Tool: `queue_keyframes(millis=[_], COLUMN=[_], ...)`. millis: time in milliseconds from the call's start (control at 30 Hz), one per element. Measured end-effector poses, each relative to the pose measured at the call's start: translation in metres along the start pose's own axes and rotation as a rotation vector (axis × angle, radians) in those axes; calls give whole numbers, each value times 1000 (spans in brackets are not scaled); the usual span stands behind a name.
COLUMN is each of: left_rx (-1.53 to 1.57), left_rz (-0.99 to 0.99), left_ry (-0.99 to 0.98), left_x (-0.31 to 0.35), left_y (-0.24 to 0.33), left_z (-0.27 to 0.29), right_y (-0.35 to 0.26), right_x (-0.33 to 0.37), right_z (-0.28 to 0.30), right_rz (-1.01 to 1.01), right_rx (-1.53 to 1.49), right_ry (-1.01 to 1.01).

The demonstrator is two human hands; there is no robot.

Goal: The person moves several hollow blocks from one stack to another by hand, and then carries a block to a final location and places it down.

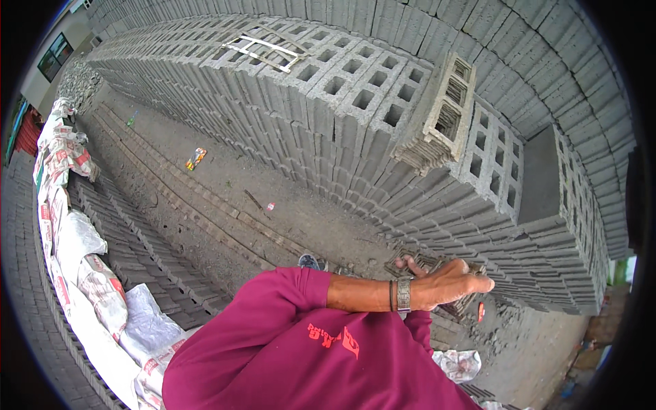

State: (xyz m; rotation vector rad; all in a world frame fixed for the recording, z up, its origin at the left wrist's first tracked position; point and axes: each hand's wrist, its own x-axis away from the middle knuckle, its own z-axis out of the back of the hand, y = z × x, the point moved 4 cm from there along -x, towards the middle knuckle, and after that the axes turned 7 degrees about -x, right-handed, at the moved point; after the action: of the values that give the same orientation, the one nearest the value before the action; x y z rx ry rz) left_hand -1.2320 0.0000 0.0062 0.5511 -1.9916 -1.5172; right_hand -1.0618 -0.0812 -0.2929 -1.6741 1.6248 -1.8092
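Along the left edge I see a row of stacked sacks (75, 239), white with red and green print. A small wrapper (196, 158), yellow, red and green, lies on the dirt beside the block stack. A crumpled white printed bag (459, 363) lies at lower right.

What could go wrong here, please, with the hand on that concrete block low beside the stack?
The left hand grips a hollow concrete block bare, so its rough edges might scrape or pinch fingers. One block stands on edge atop the stack and could tip. If the held block slipped, it might land on the shoe.
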Motion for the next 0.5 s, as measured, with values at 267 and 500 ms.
queue_keyframes(millis=[267,500], left_rx=[253,-348], left_rz=[-259,-473], left_ry=[89,472], left_x=[52,75], left_y=[22,33], left_z=[84,135], right_y=[-153,-362], right_x=[39,47], right_z=[-101,-215], right_rz=[362,915], right_rx=[492,1247], right_ry=[-53,-85])
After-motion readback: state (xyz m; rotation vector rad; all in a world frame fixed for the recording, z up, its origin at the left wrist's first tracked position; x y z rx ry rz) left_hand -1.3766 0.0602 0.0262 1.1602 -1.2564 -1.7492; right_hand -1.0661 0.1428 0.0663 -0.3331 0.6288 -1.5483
